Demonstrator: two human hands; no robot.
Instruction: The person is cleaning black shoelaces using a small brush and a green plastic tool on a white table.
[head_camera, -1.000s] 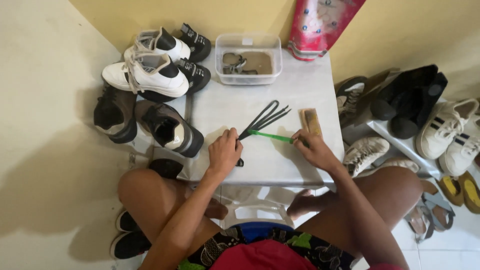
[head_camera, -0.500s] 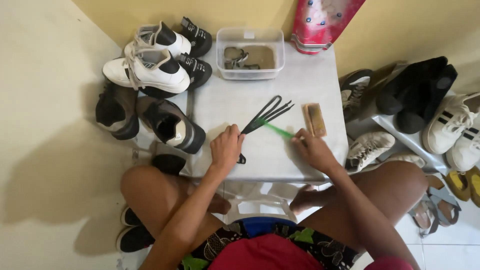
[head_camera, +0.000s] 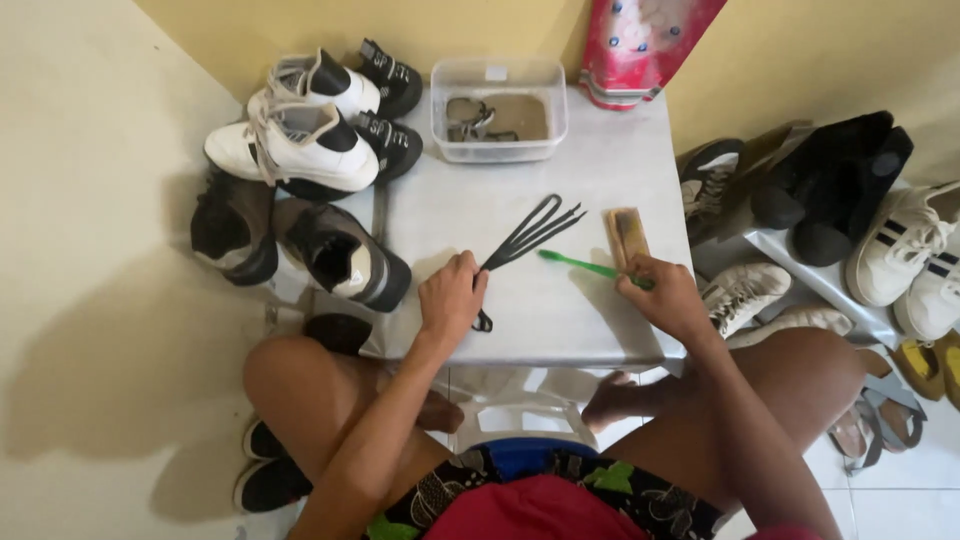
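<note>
Left hand (head_camera: 452, 297) pins bundle of black shoelaces (head_camera: 528, 236) flat on small white table (head_camera: 600, 175); right hand (head_camera: 668, 296) grips green toothbrush (head_camera: 578, 264). Scrubbing stage; bristles need lace contact next.

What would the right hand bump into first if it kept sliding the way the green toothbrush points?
Probably the black laces. The right hand holds the green toothbrush, whose head aims up-left across the white table at the laces, which the left hand pins down.

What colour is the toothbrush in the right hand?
Green; the toothbrush in the right hand shows best in the head view.
</note>
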